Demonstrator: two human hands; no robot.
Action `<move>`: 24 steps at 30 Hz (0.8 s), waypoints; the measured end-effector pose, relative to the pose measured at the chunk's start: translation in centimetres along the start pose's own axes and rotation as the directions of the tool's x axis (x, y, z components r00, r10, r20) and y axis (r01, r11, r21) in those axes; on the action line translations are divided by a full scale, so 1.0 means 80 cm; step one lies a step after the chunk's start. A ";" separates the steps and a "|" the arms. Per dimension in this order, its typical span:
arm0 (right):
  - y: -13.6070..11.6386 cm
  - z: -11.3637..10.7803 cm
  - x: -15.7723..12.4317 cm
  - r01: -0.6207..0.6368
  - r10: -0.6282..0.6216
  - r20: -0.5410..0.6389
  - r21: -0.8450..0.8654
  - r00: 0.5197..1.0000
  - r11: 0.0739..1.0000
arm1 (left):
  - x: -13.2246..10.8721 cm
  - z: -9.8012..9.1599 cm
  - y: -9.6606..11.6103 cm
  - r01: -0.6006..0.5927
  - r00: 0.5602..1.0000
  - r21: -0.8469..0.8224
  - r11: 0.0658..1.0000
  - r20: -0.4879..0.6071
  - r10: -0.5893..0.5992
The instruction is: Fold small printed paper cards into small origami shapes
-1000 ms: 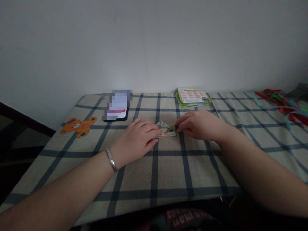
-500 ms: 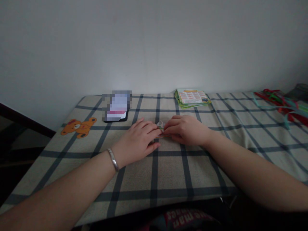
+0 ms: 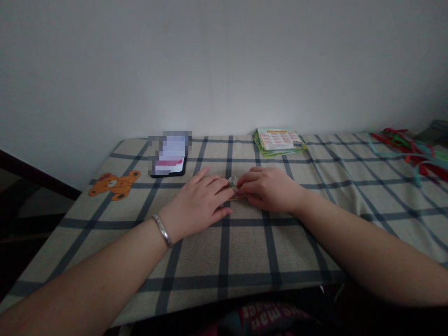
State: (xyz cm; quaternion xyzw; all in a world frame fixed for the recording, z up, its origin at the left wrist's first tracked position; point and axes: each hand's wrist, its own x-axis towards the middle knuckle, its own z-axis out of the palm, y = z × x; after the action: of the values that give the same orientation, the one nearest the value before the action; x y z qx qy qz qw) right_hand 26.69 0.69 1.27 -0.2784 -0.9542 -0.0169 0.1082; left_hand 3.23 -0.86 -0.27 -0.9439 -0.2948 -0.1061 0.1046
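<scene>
Laid the left hand [image 3: 199, 201] palm-down on the checked cloth [image 3: 196, 261], with fingers loosely spread and reaching onto the left part of the folded paper [image 3: 233, 180] between the hands, and set the right hand [image 3: 268, 189] half curled over the paper's right end. Could not tell pinching from pressing by the right hand, with most of the paper covered. Saw a phone [image 3: 173, 151] beyond the left hand, printed sheets [image 3: 280, 141] beyond the right, and a bear cutout [image 3: 115, 185] near the cloth's left edge.

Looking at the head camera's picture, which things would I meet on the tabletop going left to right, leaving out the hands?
Teddy bear cutout → phone → folded paper → stack of cards → colorful strips.
</scene>
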 end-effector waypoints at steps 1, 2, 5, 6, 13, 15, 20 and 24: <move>0.000 0.000 0.000 -0.006 0.006 0.005 0.004 1.000 1.000 | 0.000 0.000 -0.001 0.003 1.000 0.001 1.000 0.002 -0.003; 0.000 -0.001 0.000 -0.012 0.011 0.011 0.007 1.000 1.000 | 0.000 0.000 -0.002 0.005 1.000 0.001 1.000 0.007 -0.005; -0.001 -0.002 0.000 -0.023 0.022 0.015 0.012 1.000 1.000 | 0.000 -0.003 -0.003 0.007 1.000 0.004 1.000 0.030 -0.007; -0.001 -0.002 0.000 -0.024 0.024 0.012 0.012 1.000 1.000 | 0.000 -0.005 -0.004 0.004 0.999 0.006 1.000 0.037 -0.005; -0.002 -0.003 0.000 -0.027 0.026 0.023 0.010 0.999 1.000 | -0.004 -0.011 -0.010 -0.016 0.999 0.032 0.999 0.052 0.015; -0.002 -0.003 0.000 -0.028 0.028 0.024 0.009 0.999 1.000 | -0.005 -0.012 -0.012 -0.013 0.998 0.027 1.000 0.054 0.012; 0.000 -0.003 -0.001 -0.026 0.026 0.018 0.012 1.000 1.000 | -0.007 -0.015 -0.013 0.012 0.998 0.015 1.000 0.063 -0.013; 0.000 -0.004 -0.002 -0.041 0.040 0.030 0.018 0.999 0.999 | -0.009 -0.019 -0.015 0.037 0.997 0.004 0.999 0.061 -0.037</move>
State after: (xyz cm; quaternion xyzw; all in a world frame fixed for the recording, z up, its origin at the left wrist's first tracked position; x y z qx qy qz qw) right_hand 26.86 0.58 1.56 -0.2967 -0.9500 -0.0016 0.0972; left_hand 1.79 -0.67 1.16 -0.9409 -0.3155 -0.0787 0.0949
